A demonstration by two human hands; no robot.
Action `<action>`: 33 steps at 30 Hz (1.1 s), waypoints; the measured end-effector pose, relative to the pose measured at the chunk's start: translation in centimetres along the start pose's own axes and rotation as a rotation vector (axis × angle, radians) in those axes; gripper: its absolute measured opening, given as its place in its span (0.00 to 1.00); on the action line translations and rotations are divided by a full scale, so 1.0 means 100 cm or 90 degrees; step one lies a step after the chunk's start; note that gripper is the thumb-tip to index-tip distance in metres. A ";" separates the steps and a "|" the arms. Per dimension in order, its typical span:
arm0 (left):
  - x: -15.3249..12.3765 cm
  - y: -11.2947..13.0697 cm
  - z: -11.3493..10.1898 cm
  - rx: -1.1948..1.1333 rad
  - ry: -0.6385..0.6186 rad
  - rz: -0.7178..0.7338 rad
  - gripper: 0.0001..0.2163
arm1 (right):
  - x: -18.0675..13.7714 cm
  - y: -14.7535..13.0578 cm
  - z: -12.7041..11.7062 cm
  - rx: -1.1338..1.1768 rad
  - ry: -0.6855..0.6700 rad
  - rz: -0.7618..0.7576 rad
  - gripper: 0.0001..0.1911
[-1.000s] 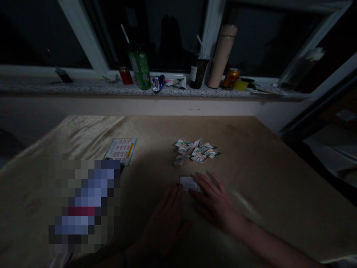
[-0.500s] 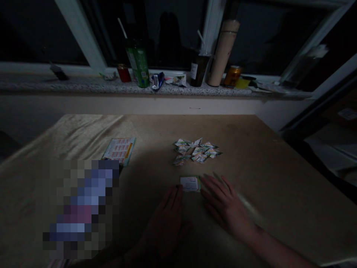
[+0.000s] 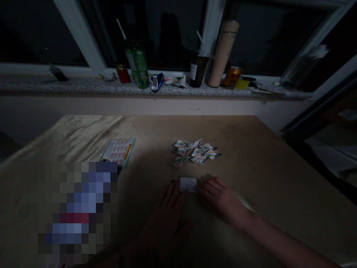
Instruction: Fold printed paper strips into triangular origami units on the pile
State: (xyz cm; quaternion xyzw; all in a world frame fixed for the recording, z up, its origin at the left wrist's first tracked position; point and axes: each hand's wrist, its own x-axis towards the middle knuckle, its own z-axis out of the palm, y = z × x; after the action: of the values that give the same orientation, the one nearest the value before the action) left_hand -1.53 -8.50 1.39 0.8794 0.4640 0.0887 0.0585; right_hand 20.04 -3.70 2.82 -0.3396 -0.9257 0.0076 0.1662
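A small printed paper card (image 3: 188, 184) lies on the tan table (image 3: 264, 167) in dim light. My left hand (image 3: 167, 214) rests flat, fingers stretched out, fingertips touching the card's left edge. My right hand (image 3: 220, 199) has its fingers curled together against the card's right edge, pinching or pressing it. Just beyond the card sits a pile of several small folded paper pieces (image 3: 196, 152).
A printed sheet (image 3: 118, 150) lies at the left, beside a blurred-out patch. The stone window sill (image 3: 83, 86) behind the table holds a green bottle (image 3: 136, 65), cans (image 3: 231, 76), a dark cup (image 3: 198, 70), a tall beige tube (image 3: 221, 56) and wrappers.
My right hand's fingers went from spread flat to curled at the card's right edge. The left hand slid forward slightly to the card's left edge.
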 end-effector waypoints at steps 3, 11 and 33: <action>0.000 0.001 0.001 -0.006 0.012 0.002 0.30 | 0.013 0.004 -0.002 0.028 -0.038 0.050 0.19; 0.002 0.008 -0.007 -0.049 0.033 0.033 0.27 | 0.030 0.007 -0.006 0.120 -0.035 0.096 0.29; 0.009 0.007 -0.017 -0.034 -0.042 0.187 0.28 | -0.001 0.007 -0.018 0.332 -0.068 0.016 0.18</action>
State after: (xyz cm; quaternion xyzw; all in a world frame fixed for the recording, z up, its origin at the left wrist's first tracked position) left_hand -0.82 -8.16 3.24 0.9385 0.3254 0.0797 0.0838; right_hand 21.15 -3.44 4.41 -0.2962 -0.8956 0.2658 0.1990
